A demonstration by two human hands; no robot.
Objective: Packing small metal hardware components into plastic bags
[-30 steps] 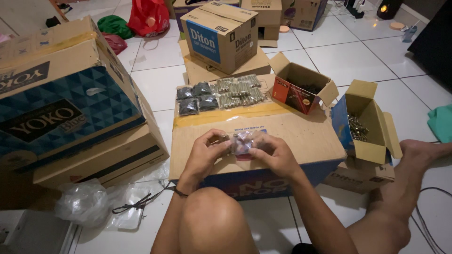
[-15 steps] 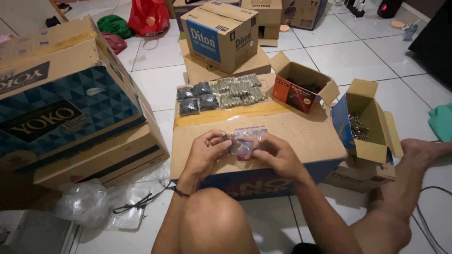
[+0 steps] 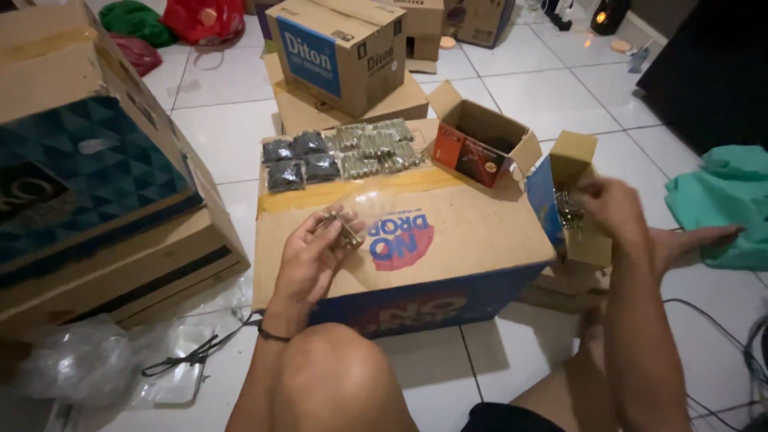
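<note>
**Cardboard everywhere: small metal parts on top of a sealed carton**

Cardboard was basically the whole scene. A big sealed carton (image 3: pixel 448 240) sat on the tiled floor (image 3: pixel 576 88) between the person's knees and served as the worktop. The left hand (image 3: pixel 316 252) rested palm-up on its lid, fingers curled around a small brass-coloured metal part (image 3: pixel 346 230). The right hand (image 3: pixel 612 206) was off to the side, pinching a bunch of shiny metal pieces (image 3: pixel 570 214) right at the mouth of a small open blue-and-tan box (image 3: pixel 572 160) standing just beside the carton's right edge.

At the far end of the lid lay a row of filled little bags: dark ones (image 3: pixel 294 160) on the left, brassy ones (image 3: pixel 376 148) next to them, touching each other. An open red-sided box (image 3: pixel 480 144) stood at the back right corner, close to the blue one. Behind the bags was another carton with a blue panel (image 3: pixel 340 52) stacked on a flat one. Left side was crowded by a large dark-blue patterned box (image 3: pixel 88 184), with crumpled clear plastic (image 3: pixel 88 364) and a black cord (image 3: pixel 192 352) on the floor in front of it. Teal cloth (image 3: pixel 724 204) lay far right, past the bare foot (image 3: pixel 688 240).
</note>
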